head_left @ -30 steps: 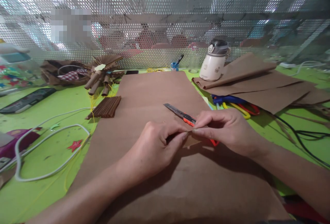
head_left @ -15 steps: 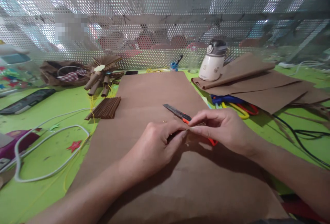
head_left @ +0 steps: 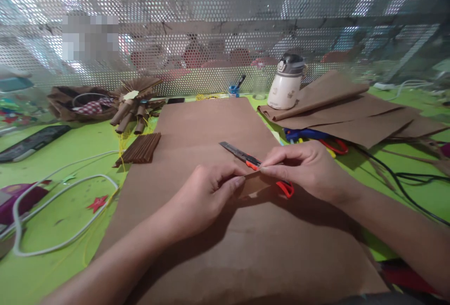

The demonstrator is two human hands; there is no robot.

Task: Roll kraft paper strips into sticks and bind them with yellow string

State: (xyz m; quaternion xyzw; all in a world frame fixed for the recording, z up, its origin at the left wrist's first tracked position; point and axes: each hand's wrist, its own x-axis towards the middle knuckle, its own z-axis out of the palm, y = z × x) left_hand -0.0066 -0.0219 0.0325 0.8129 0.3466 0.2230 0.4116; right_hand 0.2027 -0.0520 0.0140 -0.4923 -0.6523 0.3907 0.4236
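Note:
Between my hands is a narrow folded strip of brown paper point(head_left: 252, 175), held just above a large brown paper sheet point(head_left: 207, 131). My left hand point(head_left: 207, 197) pinches the strip's left end between thumb and fingers. The other end sits in the pinch of my right hand point(head_left: 305, 169), which hides part of it. Behind and below the strip, a box cutter point(head_left: 239, 154) with orange-red parts lies on the sheet, its blade pointing to the upper left. A pleated piece of brown paper point(head_left: 142, 148) rests at the sheet's left edge.
On the green table point(head_left: 70, 230) lie a white cable point(head_left: 66, 251), a red star point(head_left: 97, 204) and a black device point(head_left: 33, 143). Rolled paper tubes point(head_left: 124, 114) stand back left. Right are a white bottle point(head_left: 285, 87), brown paper sheets point(head_left: 337, 108) and blue-handled scissors point(head_left: 302, 134).
My hands have moved apart, with the left shifting leftward, so more of the paper strip shows between them. The whole view has shifted slightly.

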